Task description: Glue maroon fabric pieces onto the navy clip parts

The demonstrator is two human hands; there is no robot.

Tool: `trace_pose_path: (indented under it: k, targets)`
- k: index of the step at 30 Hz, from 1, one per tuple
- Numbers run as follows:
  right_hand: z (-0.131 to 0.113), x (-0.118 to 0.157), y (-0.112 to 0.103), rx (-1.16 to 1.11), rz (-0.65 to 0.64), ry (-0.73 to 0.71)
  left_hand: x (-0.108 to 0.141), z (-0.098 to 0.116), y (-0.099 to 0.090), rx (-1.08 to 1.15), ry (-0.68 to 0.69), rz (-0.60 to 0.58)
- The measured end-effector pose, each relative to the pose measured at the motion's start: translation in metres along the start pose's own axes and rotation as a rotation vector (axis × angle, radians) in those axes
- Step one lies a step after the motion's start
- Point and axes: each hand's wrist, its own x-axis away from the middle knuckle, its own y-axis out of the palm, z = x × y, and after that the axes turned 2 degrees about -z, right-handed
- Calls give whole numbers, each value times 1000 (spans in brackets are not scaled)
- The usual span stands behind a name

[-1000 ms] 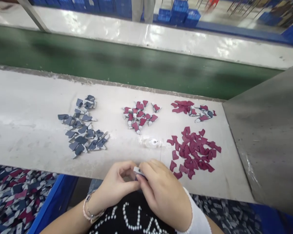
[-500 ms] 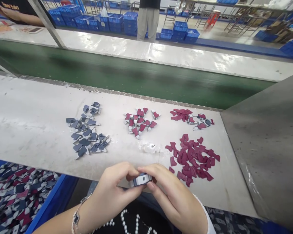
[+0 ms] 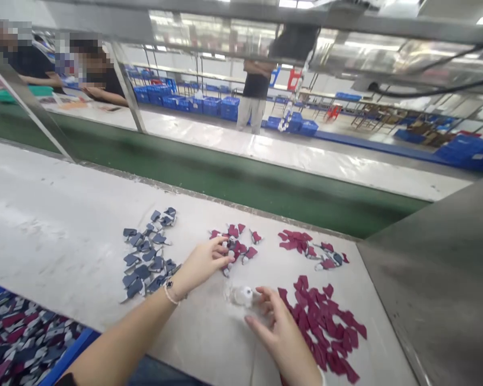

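My left hand (image 3: 205, 264) reaches over the middle cluster of maroon-and-white pieces (image 3: 238, 249). Its thumb and fingers are closed around a small grey-and-dark piece (image 3: 229, 243), partly hidden by the fingers and hard to part from the cluster. My right hand (image 3: 279, 327) is open, thumb and fingers curved apart, just right of a small clear bottle with a whitish tip (image 3: 242, 296) lying on the table. No contact between that hand and the bottle can be made out. Loose maroon pieces (image 3: 320, 316) lie beside and beyond the right hand.
Dark blue-grey pieces (image 3: 147, 262) are spread left of my left hand. A smaller maroon group (image 3: 295, 239) lies at the back right. A blue bin of mixed pieces (image 3: 16, 338) stands lower left. A metal panel (image 3: 438, 279) bounds the right. Across the green belt (image 3: 209, 177) are other people.
My hands have separated from the grey piece they both held near the front edge. The left moved forward to the middle cluster, the right toward the bottle. The view has tilted up.
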Motion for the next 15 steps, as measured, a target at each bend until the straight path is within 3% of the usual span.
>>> trace_pose_path:
  k: [3,7,12,15]
  targets:
    - [10,-19,21,-3,6,-77,13,-3,-29,-182,-8,43]
    - [14,-33,36,-55,4,-131,49,-27,-65,-450,-90,31]
    - [15,-26,37,-265,-28,-116,61,-64,-64,-735,-149,-40]
    - [16,-14,27,-570,-70,-59,56,-83,-60,-664,-77,-47]
